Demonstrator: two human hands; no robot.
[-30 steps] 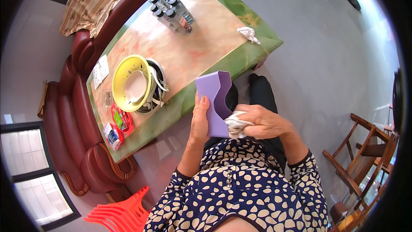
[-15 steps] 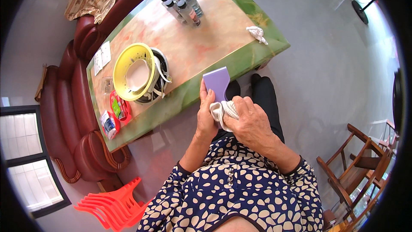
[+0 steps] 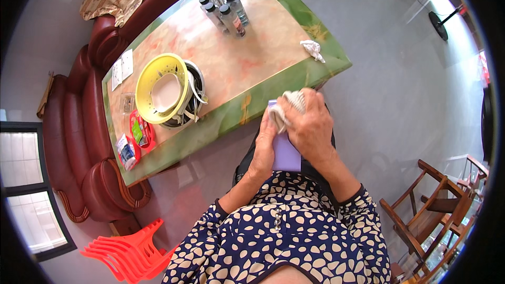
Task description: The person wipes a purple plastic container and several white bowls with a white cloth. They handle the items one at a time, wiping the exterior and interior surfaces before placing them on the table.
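Note:
I hold a flat purple piece with straight edges [image 3: 286,155] in front of my lap, just off the table's near edge. Along its left side runs my left hand [image 3: 263,150], gripping it with the thumb up near the far end. A bunched white ribbed cloth [image 3: 295,101] is in my right hand [image 3: 313,126], pressed over the far end of the purple piece. The cloth and fingers hide most of that end; the piece's near part shows between my wrists.
The green-edged stone table [image 3: 236,110] carries a yellow colander [image 3: 141,92] on a metal pot, red baskets [image 3: 149,135], black-capped bottles [image 3: 231,20] and a crumpled tissue [image 3: 313,50]. Red plastic stools [image 3: 126,252] stand lower left, a wooden chair [image 3: 421,215] at right.
The purple piece has shifted toward my body, its near part now between my wrists. My right hand and the cloth have moved up and right to its far end.

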